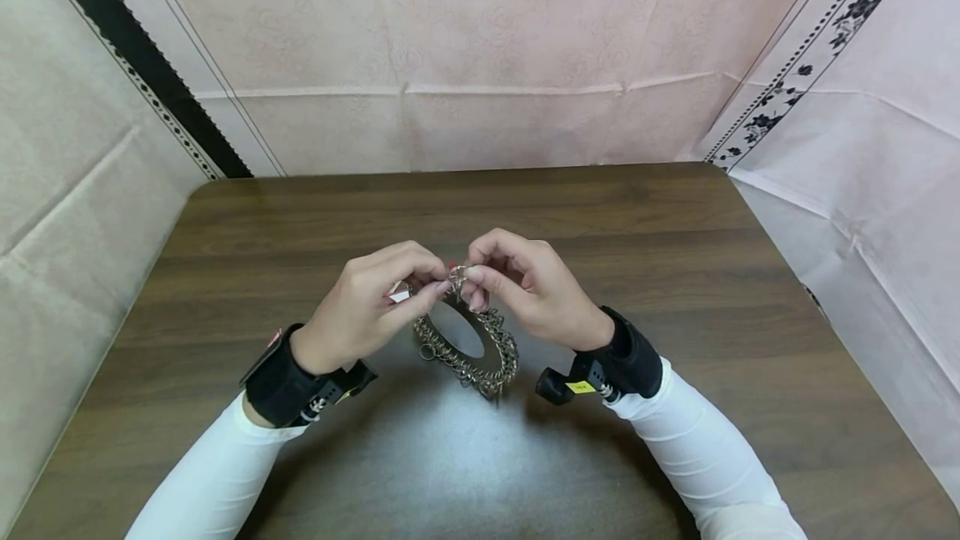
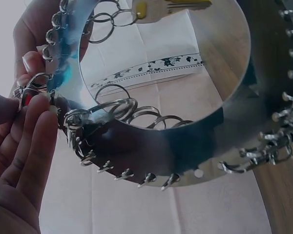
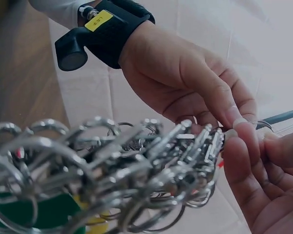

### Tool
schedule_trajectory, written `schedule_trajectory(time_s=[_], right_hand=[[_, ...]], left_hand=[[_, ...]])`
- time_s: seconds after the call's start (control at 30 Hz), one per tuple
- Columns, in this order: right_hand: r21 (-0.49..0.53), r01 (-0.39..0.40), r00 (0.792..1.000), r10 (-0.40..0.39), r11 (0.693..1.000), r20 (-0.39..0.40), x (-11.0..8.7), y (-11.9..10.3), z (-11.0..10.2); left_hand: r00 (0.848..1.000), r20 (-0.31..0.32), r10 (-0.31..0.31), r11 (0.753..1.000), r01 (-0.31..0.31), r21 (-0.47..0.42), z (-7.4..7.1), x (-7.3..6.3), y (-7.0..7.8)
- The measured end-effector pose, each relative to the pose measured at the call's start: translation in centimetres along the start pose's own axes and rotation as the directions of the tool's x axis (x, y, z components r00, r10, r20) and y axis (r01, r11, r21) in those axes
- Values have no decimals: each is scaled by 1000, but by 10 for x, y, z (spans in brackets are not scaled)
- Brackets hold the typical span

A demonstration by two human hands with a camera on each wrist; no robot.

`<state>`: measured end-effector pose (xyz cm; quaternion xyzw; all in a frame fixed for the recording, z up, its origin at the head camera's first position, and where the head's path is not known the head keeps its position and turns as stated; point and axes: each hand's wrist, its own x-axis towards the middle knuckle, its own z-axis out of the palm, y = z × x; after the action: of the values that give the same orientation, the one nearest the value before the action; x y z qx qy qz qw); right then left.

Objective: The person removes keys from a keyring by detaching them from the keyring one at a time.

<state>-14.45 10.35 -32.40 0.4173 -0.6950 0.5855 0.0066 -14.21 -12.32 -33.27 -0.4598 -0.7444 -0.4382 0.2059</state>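
I've got the hoop (image 1: 491, 361) nearest, tilted at the middle of the table (image 1: 750, 315), well short of the far edge. At its upper rim, the left hand (image 1: 375, 294) and right hand (image 1: 543, 294) both pinch at small rings (image 1: 456, 276). I'd brace with the left, ease gently with the right, and mind neighbouring rings snagging.

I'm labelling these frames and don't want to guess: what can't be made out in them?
Head view: the full shape of the metal piece between the left hand and right hand; fingertips cover much of it.
Left wrist view: the whole ring-shaped plate; the frame's edges cut it off.
Right wrist view: how many metal rings there are; they overlap and blur.
Right wrist view: what the green item is; rings partly cover it.
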Motion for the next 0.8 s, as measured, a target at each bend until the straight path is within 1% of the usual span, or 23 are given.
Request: schedule_trajectory(time_s=[0.07,0.17,0.27,0.37,0.47,0.6,0.7,0.8], right_hand=[[-1,3,1000,-3,1000,-9,0,0,0],[4,5,1000,-5,1000,-23,1,1,1],[12,4,1000,-4,1000,-30,1,3,2],[15,4,1000,-3,1000,-29,1,5,2],[16,-1,999,2,1000,-34,1,5,3],[33,-15,1000,16,999,-26,1,3,4],[55,-24,1000,24,998,0,2,1,4],[60,-30,999,28,998,26,3,0,4]], left_hand=[[1000,0,0,1000,0,21,0,0,0],[1000,4,-14,1000,13,17,1,0,0],[999,11,-51,999,51,-12,3,-1,0],[995,-7,-98,995,98,-22,6,-1,-1],[992,-32,-123,992,122,-18,9,0,-1],[993,-55,-102,995,102,-4,11,-1,-3],[994,-81,-70,997,73,29,12,-2,-4],[994,-99,-49,996,56,63,11,-2,-4]])
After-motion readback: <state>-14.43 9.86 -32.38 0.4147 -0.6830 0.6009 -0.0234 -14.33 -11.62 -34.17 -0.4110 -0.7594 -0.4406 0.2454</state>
